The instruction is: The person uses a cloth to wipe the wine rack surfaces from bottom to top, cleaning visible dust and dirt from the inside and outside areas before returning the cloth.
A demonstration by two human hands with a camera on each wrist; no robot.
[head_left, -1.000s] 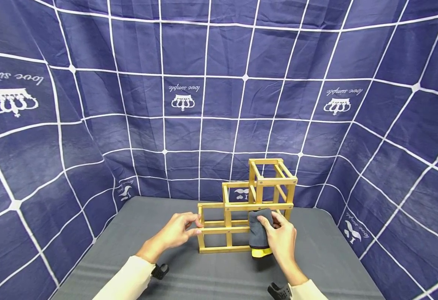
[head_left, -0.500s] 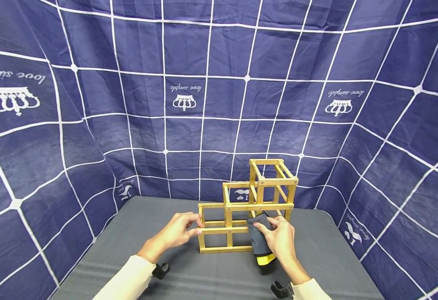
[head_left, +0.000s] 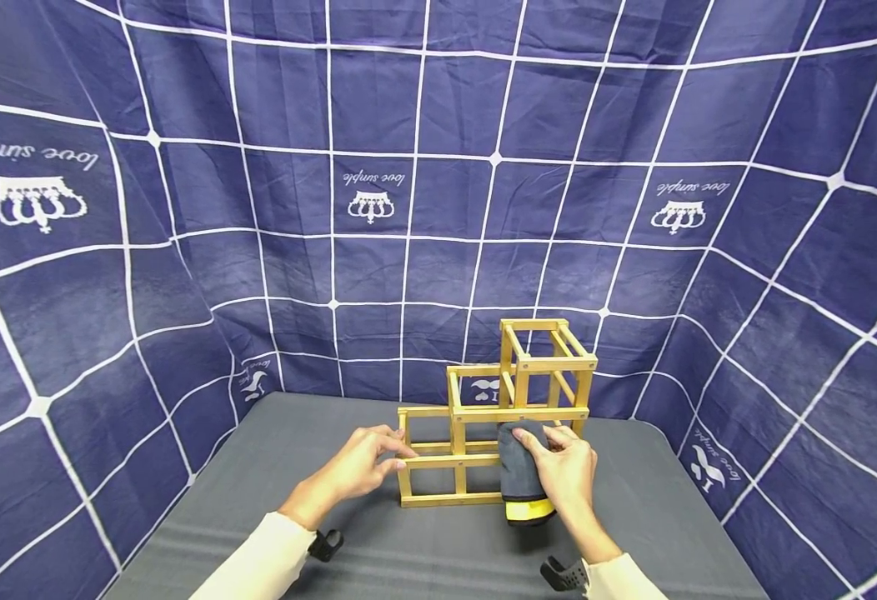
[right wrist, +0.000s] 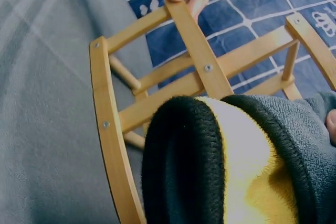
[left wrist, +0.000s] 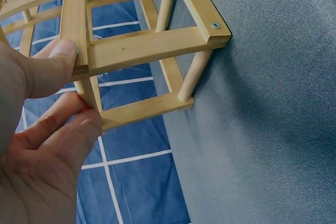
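Observation:
A stepped wooden rack (head_left: 554,364) of slats and dowels stands on the grey surface. At its low left end, my left hand (head_left: 363,462) holds the frame; the left wrist view shows the thumb on a slat (left wrist: 76,19) and the other fingers behind it. My right hand (head_left: 568,471) pinches a folded cloth (head_left: 523,467), dark grey with a yellow inner side and black edging, in front of the rack's right part. In the right wrist view the cloth's (right wrist: 262,150) folded end hangs open and covers part of the frame, with only a fingertip showing.
Grey fabric (head_left: 296,433) covers the work surface. A blue curtain (head_left: 438,200) with a white grid surrounds the back and both sides. The rack's tallest tier rises at the right, behind the cloth.
The cloth dips and tilts along the rack's right part, then comes back up with my right hand. My left hand stays at the left end, its fingers shifting slightly right.

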